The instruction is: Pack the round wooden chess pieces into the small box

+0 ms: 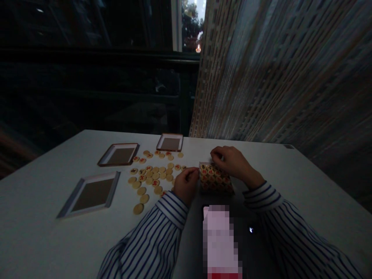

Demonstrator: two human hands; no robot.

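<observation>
A small box (218,189) stands on the table in front of me, filled with rows of round Chinese chess pieces marked with red and black characters. At its left edge is my left hand (186,185), closed, its fingertips against or very near the box's corner. My right hand (231,161) lies over the box's far right edge with curled fingers. Whether either hand pinches a piece cannot be seen. Left of my left hand, loose wooden chess pieces (149,180) are scattered, some showing characters and others blank; a few are partly hidden behind my hand and sleeve.
Three shallow tray-like lids or boxes lie left and back: a near one (93,195), a brown-rimmed one (118,155) and a far one (170,142). A phone (221,236) with a blurred-out screen is close to me. Behind the white table (58,170) hangs a string curtain (247,69).
</observation>
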